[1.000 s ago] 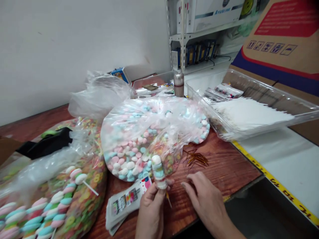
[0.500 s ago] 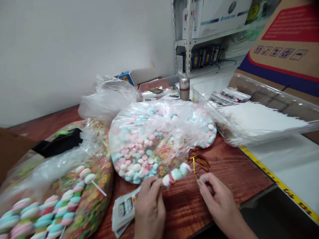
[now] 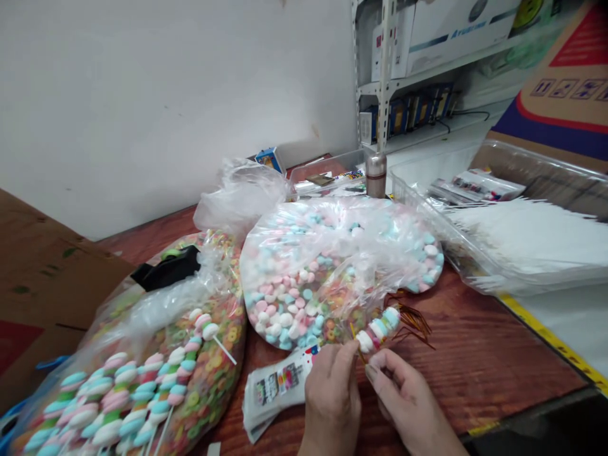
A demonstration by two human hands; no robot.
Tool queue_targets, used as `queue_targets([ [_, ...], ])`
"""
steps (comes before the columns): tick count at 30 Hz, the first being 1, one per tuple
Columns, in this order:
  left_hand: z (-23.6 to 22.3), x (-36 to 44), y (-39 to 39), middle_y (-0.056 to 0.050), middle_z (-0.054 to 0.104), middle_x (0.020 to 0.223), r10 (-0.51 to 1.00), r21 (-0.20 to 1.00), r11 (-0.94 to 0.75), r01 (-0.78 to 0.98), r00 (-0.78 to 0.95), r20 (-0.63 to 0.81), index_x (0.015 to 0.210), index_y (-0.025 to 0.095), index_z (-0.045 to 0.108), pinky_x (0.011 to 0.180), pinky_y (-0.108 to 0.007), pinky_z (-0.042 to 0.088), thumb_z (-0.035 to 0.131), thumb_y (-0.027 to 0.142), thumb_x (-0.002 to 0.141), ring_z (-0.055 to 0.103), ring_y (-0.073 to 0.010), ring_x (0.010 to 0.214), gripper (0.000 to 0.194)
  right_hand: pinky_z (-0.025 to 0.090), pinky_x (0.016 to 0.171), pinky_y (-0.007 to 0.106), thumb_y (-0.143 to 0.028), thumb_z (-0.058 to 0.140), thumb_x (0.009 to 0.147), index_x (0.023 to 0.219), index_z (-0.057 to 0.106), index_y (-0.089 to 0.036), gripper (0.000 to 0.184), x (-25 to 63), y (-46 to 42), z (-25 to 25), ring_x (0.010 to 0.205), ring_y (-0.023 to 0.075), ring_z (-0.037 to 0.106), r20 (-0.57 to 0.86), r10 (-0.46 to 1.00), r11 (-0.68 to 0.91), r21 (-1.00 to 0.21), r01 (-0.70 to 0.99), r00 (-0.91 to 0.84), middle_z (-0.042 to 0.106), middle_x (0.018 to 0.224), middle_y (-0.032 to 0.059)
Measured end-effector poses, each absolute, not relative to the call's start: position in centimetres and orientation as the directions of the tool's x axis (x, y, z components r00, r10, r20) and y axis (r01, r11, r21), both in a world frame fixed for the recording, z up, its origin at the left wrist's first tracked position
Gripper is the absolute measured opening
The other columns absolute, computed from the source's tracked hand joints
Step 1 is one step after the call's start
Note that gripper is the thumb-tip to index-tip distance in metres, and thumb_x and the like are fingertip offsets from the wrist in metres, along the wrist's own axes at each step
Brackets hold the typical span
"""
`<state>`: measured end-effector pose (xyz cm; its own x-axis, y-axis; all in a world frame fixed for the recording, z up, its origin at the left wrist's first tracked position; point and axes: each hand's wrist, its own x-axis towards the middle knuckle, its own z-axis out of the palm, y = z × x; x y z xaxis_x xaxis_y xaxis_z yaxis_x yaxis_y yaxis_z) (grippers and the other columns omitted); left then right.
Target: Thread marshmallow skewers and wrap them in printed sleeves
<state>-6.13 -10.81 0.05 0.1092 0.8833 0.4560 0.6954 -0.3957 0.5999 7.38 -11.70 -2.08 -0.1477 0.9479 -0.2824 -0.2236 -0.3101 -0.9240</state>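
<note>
Left hand (image 3: 332,399) clamps the marshmallow pop (image 3: 377,329), right hand (image 3: 399,399) pinched beside it (gold twist tie (image 3: 354,332) maybe caught there, can't tell), just below the marshmallow bag (image 3: 308,266); I reckon the tie needs winding on next.

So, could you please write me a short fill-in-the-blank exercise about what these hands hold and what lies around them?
The left hand holds a twisted ____ lollipop. The loose twist ties are ____ in colour. The printed packets lie on a ____ tabletop.

Missing words: marshmallow; gold; wooden.
</note>
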Motion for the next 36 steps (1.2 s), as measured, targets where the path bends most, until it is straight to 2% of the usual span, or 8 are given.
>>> queue_targets([
  [6, 0.7, -4.4, -10.3, -0.003, 0.062, 0.071, 0.981, 0.981, 0.18, 0.067, -0.081, -0.175, 0.085, 0.017, 0.07, 0.061, -0.023, 0.042, 0.062, 0.025, 0.086, 0.054, -0.0137, 0.064, 0.011, 0.043, 0.058, 0.025, -0.046, 0.052, 0.09, 0.072, 0.049, -0.022, 0.03, 7.6, -11.0, -3.5, 0.061, 0.0145, 0.051, -0.113, 0.993, -0.114, -0.991, 0.074, 0.015, 0.055, 0.067, -0.0011],
  [9, 0.8, -3.5, -10.0, 0.004, 0.046, 0.058, 0.881, 0.797, 0.449, -0.403, 0.051, -0.471, 0.082, 0.012, 0.066, 0.048, -0.018, 0.026, 0.07, 0.033, 0.081, 0.033, -0.0062, 0.05, 0.021, 0.044, 0.06, 0.027, -0.036, 0.046, 0.094, 0.072, 0.048, -0.023, 0.025, 8.0, -10.6, -4.0, 0.065, 0.0166, 0.056, 0.031, 1.0, 0.031, -0.968, 0.25, -0.004, 0.057, 0.069, 0.0008],
  [13, 0.8, -3.1, -9.8, 0.006, 0.044, 0.059, 0.87, 0.707, 0.427, -0.564, 0.043, -0.491, 0.081, 0.011, 0.063, 0.048, -0.017, 0.023, 0.079, 0.029, 0.072, 0.03, -0.0045, 0.05, 0.025, 0.048, 0.077, 0.032, -0.031, 0.049, 0.093, 0.107, 0.056, -0.02, 0.019, 8.4, -10.5, -3.3, 0.09, 0.0208, 0.061, 0.14, 0.99, 0.128, -0.941, 0.314, 0.015, 0.062, 0.103, 0.0087],
  [16, 0.5, -3.1, -9.8, 0.005, 0.047, 0.06, 0.875, 0.752, 0.4, -0.524, -0.025, -0.483, 0.085, 0.013, 0.064, 0.05, -0.017, 0.028, 0.076, 0.03, 0.074, 0.035, -0.0054, 0.051, 0.024, 0.048, 0.083, 0.033, -0.031, 0.052, 0.093, 0.122, 0.052, -0.02, 0.031, 8.3, -10.5, -2.4, 0.102, 0.0228, 0.059, 0.093, 0.995, 0.102, -0.954, 0.283, -0.044, 0.06, 0.117, 0.0114],
  [19, 0.0, -3.1, -10.1, 0.002, 0.054, 0.066, 0.912, 0.883, 0.354, -0.309, -0.095, -0.399, 0.089, 0.015, 0.064, 0.052, -0.02, 0.034, 0.067, 0.032, 0.082, 0.043, -0.0085, 0.054, 0.018, 0.05, 0.072, 0.031, -0.04, 0.052, 0.094, 0.096, 0.059, -0.019, 0.022, 8.1, -10.3, -2.1, 0.081, 0.0209, 0.062, -0.084, 0.99, -0.069, -0.989, 0.134, -0.112, 0.065, 0.088, 0.0062],
  [22, -0.3, -3.5, -10.4, -0.004, 0.065, 0.08, 0.982, 0.983, 0.12, 0.138, -0.164, -0.097, 0.093, 0.018, 0.067, 0.067, -0.027, 0.044, 0.059, 0.026, 0.088, 0.057, -0.016, 0.07, 0.012, 0.05, 0.075, 0.031, -0.041, 0.052, 0.093, 0.088, 0.058, -0.02, 0.023, 8.1, -10.1, -2.2, 0.08, 0.0209, 0.063, -0.137, 0.986, -0.139, -0.99, -0.007, -0.099, 0.066, 0.083, 0.0045],
  [26, -0.5, -4.0, -10.4, -0.008, 0.069, 0.095, 0.96, 0.849, -0.226, 0.477, -0.041, 0.279, 0.103, 0.021, 0.068, 0.083, -0.032, 0.046, 0.051, 0.016, 0.09, 0.063, -0.021, 0.09, 0.022, 0.048, 0.079, 0.033, -0.036, 0.052, 0.092, 0.079, 0.057, -0.021, 0.021, 8.2, -10.2, -2.3, 0.08, 0.021, 0.061, -0.047, 0.999, -0.046, -0.992, 0.117, -0.004, 0.064, 0.08, 0.0033],
  [36, 0.1, -3.7, -10.1, -0.005, 0.07, 0.083, 0.982, 0.922, 0.009, 0.388, -0.177, 0.065, 0.09, 0.02, 0.068, 0.073, -0.03, 0.048, 0.055, 0.021, 0.088, 0.064, -0.0206, 0.077, 0.013, 0.048, 0.073, 0.029, -0.035, 0.055, 0.091, 0.089, 0.064, -0.02, 0.017, 7.2, -10.4, -1.9, 0.079, 0.0199, 0.061, 0.075, 0.994, 0.052, -0.967, 0.251, 0.082, 0.064, 0.085, 0.0045],
])
